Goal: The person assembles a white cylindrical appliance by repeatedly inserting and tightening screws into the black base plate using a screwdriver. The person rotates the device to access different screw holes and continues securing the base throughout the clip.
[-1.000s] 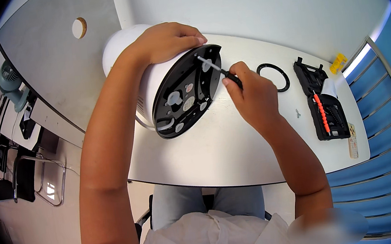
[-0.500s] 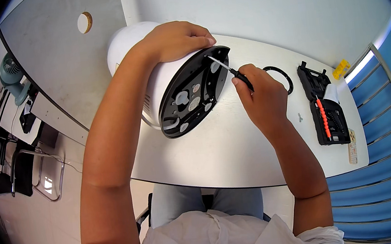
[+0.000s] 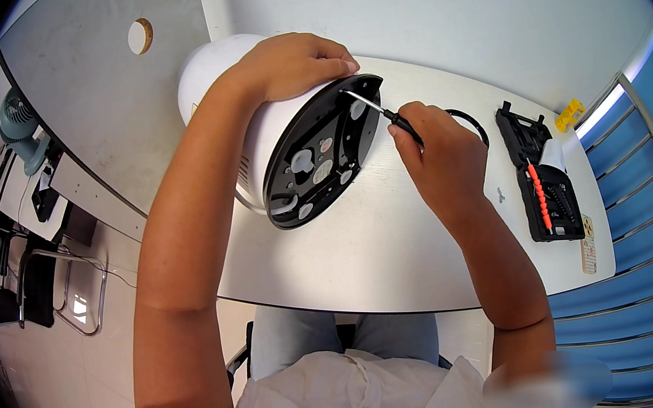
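Note:
A white, rounded appliance [image 3: 208, 66] lies tipped on its side, its oval black base [image 3: 335, 134] facing right toward me. My left hand [image 3: 296, 66] is wrapped over its upper side, with the fingertips near the base's far edge. In my right hand [image 3: 443, 154] is a screwdriver [image 3: 370, 104], its dark handle gripped between thumb and fingers. The shaft slants up and left, and its tip meets the base near the upper rim. Whether a screw sits under the tip is too small to tell. Behind my right hand, a black ring [image 3: 481, 128] is partly hidden.
An open black tool case [image 3: 554, 206] holding an orange-red flexible shaft [image 3: 540, 197] lies at the right. Small screws [image 3: 501, 195], a yellow item [image 3: 570, 115] and a remote control [image 3: 587, 245] are nearby. Metal rails [image 3: 645, 240] run beyond the table's right edge.
My right hand has risen and turned slightly, covering more of the black ring. The screwdriver tip stays near the same spot on the base. My left hand has barely moved.

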`<action>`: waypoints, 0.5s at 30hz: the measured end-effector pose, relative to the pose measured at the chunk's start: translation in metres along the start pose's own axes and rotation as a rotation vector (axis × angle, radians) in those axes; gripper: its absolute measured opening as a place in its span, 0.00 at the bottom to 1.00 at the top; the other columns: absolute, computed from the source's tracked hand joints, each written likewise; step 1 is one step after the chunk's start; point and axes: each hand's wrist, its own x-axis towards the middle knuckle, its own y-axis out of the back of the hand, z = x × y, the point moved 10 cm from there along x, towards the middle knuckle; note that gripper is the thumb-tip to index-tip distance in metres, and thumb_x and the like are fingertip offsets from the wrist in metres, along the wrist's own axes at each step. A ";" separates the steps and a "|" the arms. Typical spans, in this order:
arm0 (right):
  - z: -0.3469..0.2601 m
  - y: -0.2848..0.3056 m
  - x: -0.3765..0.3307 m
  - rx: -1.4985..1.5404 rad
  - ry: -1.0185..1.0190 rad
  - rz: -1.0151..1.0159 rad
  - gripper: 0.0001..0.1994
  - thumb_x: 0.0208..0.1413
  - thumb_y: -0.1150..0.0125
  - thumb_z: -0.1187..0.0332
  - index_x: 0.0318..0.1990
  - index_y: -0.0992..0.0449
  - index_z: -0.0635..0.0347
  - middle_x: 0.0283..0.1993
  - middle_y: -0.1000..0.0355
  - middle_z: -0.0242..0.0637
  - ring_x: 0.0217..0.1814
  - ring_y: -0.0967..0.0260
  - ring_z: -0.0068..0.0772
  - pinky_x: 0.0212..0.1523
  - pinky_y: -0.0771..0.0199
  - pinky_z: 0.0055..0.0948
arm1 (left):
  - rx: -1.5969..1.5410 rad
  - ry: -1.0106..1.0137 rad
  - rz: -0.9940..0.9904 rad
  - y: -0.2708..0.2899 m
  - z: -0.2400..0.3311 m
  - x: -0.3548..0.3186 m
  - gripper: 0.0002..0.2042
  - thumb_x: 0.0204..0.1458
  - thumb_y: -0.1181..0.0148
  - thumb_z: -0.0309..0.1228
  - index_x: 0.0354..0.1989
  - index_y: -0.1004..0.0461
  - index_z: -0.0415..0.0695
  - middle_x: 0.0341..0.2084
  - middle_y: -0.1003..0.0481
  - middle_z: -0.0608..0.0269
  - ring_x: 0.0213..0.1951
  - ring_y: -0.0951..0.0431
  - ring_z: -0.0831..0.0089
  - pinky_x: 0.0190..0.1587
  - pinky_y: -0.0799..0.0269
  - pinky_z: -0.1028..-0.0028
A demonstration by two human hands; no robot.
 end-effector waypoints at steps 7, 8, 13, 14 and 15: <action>-0.003 0.006 0.004 -0.059 0.022 -0.007 0.11 0.46 0.31 0.67 0.27 0.31 0.52 0.21 0.40 0.29 0.16 0.40 0.28 0.16 0.43 0.27 | -0.002 0.005 -0.020 -0.001 0.000 0.001 0.19 0.55 0.52 0.50 0.43 0.19 0.54 0.37 0.20 0.60 0.42 0.23 0.63 0.50 0.32 0.68; -0.003 0.006 0.004 -0.064 0.020 0.003 0.11 0.46 0.31 0.67 0.27 0.32 0.52 0.21 0.40 0.29 0.17 0.39 0.28 0.16 0.43 0.27 | 0.001 0.007 -0.022 -0.001 0.000 0.001 0.19 0.55 0.52 0.50 0.43 0.19 0.54 0.38 0.20 0.60 0.43 0.23 0.63 0.50 0.32 0.68; -0.004 0.007 0.005 -0.102 0.025 0.034 0.12 0.44 0.30 0.68 0.26 0.32 0.52 0.22 0.40 0.29 0.18 0.39 0.28 0.17 0.43 0.27 | 0.022 -0.002 -0.006 0.001 0.001 0.000 0.19 0.55 0.52 0.51 0.43 0.19 0.55 0.39 0.20 0.61 0.44 0.23 0.63 0.50 0.32 0.68; -0.004 0.006 0.005 -0.103 0.031 0.039 0.12 0.44 0.30 0.68 0.26 0.32 0.52 0.22 0.40 0.29 0.18 0.39 0.28 0.17 0.43 0.27 | 0.025 0.001 -0.008 0.001 -0.001 0.001 0.20 0.55 0.52 0.51 0.43 0.19 0.55 0.39 0.20 0.61 0.44 0.23 0.63 0.50 0.32 0.68; -0.004 0.006 0.004 -0.101 0.037 0.041 0.12 0.43 0.30 0.68 0.26 0.32 0.52 0.21 0.40 0.29 0.18 0.39 0.28 0.17 0.43 0.26 | 0.028 0.007 -0.011 0.000 -0.001 0.000 0.20 0.54 0.52 0.51 0.43 0.19 0.55 0.39 0.20 0.61 0.44 0.23 0.63 0.50 0.32 0.68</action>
